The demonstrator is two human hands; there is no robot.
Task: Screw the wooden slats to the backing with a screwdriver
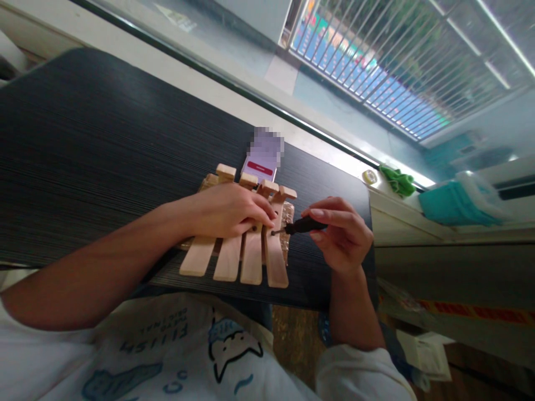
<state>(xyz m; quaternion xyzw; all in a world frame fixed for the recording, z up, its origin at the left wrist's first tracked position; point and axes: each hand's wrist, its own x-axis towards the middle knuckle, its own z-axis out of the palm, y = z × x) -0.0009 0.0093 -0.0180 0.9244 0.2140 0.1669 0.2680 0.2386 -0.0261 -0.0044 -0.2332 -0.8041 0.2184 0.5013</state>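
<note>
A small wooden rack of several pale slats (234, 262) lies on the dark table (83, 161) near its front edge. My left hand (228, 210) rests on top of the slats with its fingers curled down, pressing and holding them. My right hand (343, 234) pinches a small black-handled screwdriver (303, 225). The tool lies level, and its tip touches the rightmost slat beside my left fingertips. A clear plastic bag (286, 223) shows under the rack's right side.
A phone (262, 159) lies on the table just behind the rack. On the window ledge to the right sit a green cloth (397, 181), a small round item (369, 177) and a teal container (453, 203). The table's right edge is close to my right hand.
</note>
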